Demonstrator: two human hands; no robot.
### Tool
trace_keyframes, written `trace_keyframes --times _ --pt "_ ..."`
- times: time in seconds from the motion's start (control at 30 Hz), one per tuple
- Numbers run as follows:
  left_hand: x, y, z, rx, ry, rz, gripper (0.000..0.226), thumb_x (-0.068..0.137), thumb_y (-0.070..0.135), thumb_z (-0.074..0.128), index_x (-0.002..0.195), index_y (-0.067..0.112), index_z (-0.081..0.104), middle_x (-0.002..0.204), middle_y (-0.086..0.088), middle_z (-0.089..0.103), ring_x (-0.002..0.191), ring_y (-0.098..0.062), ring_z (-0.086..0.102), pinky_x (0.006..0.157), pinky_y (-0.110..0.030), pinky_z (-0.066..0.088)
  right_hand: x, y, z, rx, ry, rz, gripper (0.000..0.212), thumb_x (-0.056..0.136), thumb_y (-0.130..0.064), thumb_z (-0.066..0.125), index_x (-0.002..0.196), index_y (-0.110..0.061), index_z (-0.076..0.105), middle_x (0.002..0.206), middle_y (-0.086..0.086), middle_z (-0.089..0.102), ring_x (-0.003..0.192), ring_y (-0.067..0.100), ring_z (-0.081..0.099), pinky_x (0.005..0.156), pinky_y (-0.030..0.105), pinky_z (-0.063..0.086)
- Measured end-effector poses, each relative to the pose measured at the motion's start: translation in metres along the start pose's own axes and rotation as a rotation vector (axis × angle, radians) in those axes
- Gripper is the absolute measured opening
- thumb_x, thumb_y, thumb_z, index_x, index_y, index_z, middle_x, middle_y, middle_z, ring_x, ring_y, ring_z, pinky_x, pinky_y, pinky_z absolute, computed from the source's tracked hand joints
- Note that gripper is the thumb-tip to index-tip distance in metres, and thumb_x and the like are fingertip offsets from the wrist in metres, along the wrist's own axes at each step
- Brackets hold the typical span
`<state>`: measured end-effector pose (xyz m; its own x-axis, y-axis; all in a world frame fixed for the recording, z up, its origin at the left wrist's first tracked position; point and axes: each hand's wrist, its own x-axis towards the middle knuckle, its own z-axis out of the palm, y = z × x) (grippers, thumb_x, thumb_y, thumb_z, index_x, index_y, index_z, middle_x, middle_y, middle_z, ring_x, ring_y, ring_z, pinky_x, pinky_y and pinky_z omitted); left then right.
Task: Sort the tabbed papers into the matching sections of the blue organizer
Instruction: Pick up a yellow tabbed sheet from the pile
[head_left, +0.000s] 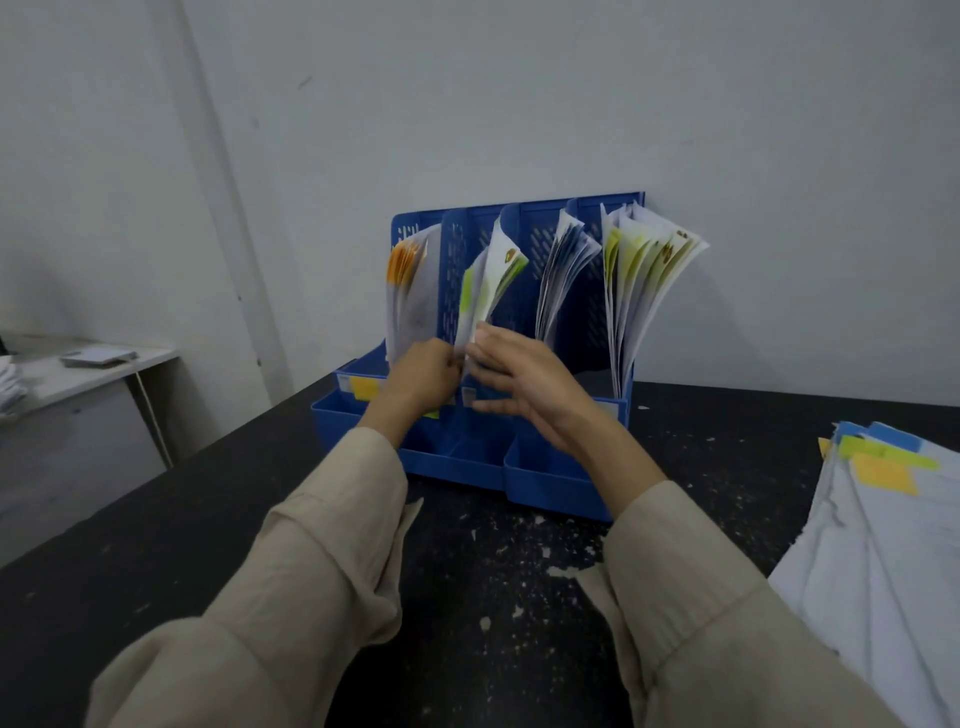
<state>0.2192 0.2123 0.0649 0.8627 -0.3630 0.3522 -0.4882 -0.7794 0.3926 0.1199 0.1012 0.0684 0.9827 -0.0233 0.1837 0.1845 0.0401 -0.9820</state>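
Beige cloth sleeves (332, 561) cross a black speckled table (156, 545); a fanned stack of tabbed sheets (893, 545) lies at right. The left hand (423, 376) pinches green-tabbed papers (485, 291) standing in the second section of the perforated blue plastic organizer (550, 467); the right hand (524, 382), fingers loosely spread, touches their edge
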Motion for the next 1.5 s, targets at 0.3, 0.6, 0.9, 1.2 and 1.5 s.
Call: trace_keyframes --times 0.3,0.6,0.9,1.2,1.5 --pt "-0.006 0.003 -0.016 -0.432 0.050 -0.005 0.021 0.090 0.011 0.045 0.081 -0.002 0.058 0.070 -0.007 0.053 0.068 -0.019 0.047 0.065 -0.033 0.036 -0.005 -0.009 -0.005 -0.062 0.020 -0.032 0.037 0.099 -0.030 0.045 0.134 -0.018 0.046 0.129 0.005 0.057 0.116 0.022 0.055 0.087 0.037 0.051" --pt "-0.024 0.010 -0.011 -0.758 0.146 0.017 0.021 0.090 0.012 0.046 0.086 0.020 0.065 0.083 0.002 0.063 0.086 -0.020 0.058 0.077 -0.035 0.046 0.001 -0.006 -0.008 -0.224 0.124 -0.098 0.046 0.098 -0.033 0.045 0.143 -0.022 0.036 0.142 -0.001 0.044 0.123 0.020 0.049 0.095 0.039 0.049" --pt "-0.039 0.044 -0.030 -0.418 0.800 0.157 0.023 0.087 0.007 0.049 0.105 0.008 0.062 0.103 -0.003 0.065 0.080 -0.007 0.054 0.067 -0.006 0.041 -0.014 -0.031 -0.026 -0.442 0.003 -0.114 0.025 0.098 -0.025 0.048 0.114 -0.013 0.062 0.103 0.006 0.068 0.087 0.018 0.066 0.072 0.031 0.054" --pt "-0.067 0.119 -0.003 -0.379 0.602 0.639 0.019 0.086 0.008 0.048 0.096 0.009 0.065 0.088 -0.001 0.064 0.069 -0.014 0.057 0.059 -0.028 0.046 -0.078 -0.075 -0.087 -0.743 0.047 0.063 0.022 0.098 -0.017 0.046 0.088 -0.008 0.063 0.074 0.006 0.067 0.062 0.015 0.064 0.060 0.025 0.055" --pt "-0.106 0.157 0.070 -0.308 -0.037 0.795 0.027 0.092 0.025 0.048 0.117 0.022 0.060 0.114 0.005 0.060 0.094 -0.014 0.058 0.078 -0.040 0.051 -0.173 -0.063 -0.192 -0.944 0.472 0.422 0.021 0.093 -0.022 0.056 0.097 -0.003 0.064 0.084 0.008 0.069 0.067 0.016 0.064 0.057 0.024 0.051"
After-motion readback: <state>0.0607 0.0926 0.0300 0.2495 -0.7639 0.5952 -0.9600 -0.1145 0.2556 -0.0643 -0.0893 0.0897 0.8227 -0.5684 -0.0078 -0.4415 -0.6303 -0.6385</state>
